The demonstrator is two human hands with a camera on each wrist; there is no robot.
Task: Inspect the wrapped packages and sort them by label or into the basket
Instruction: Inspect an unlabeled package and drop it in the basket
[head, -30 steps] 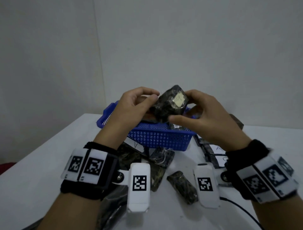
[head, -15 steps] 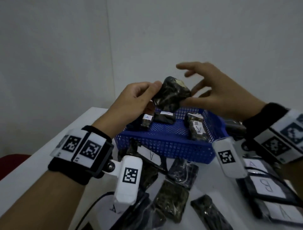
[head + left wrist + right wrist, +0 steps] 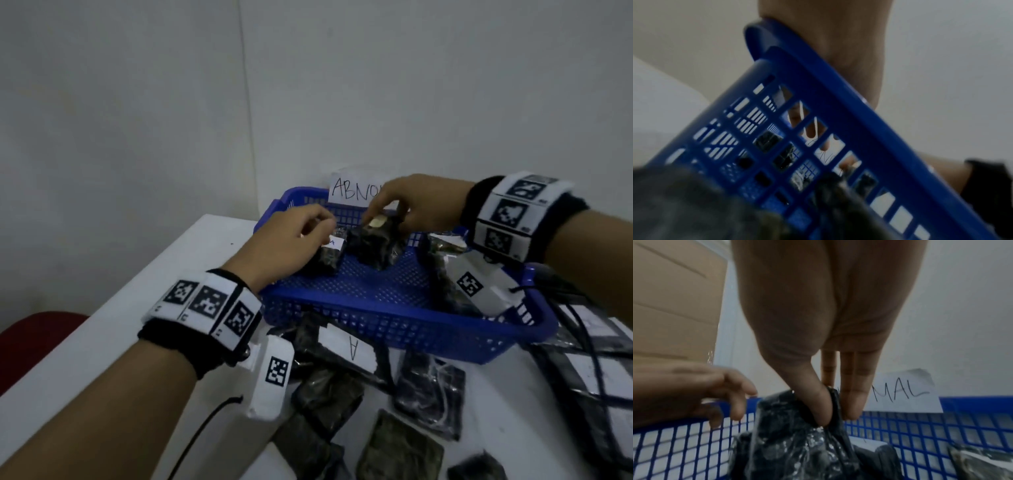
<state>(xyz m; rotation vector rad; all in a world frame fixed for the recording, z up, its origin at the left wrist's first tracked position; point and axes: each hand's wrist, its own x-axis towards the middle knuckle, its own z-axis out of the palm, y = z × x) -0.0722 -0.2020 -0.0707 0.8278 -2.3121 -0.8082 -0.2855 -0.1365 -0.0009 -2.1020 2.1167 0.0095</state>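
Observation:
A dark, crinkled wrapped package (image 3: 373,243) sits inside the blue basket (image 3: 394,329). My right hand (image 3: 380,219) pinches its top between thumb and fingers; the right wrist view shows that pinch (image 3: 834,410) on the package (image 3: 793,434). My left hand (image 3: 327,228) hovers over the basket's left part with loosely curled fingers (image 3: 735,402) and holds nothing. Just below it lies a small package with a white label (image 3: 330,255). A paper sign reading "ABNO…" (image 3: 349,190) stands at the basket's far rim. The left wrist view shows mainly the basket's wall (image 3: 838,113).
Several dark wrapped packages lie on the white table (image 3: 102,359) in front of the basket, one with an "A" label (image 3: 346,346). Flat labelled packages (image 3: 589,370) lie at the right. More packages (image 3: 445,246) are in the basket's right part. A red seat (image 3: 34,335) is at the left.
Both hands held the package up above the basket; it has come down into the basket in my right hand. My left hand has let go of it.

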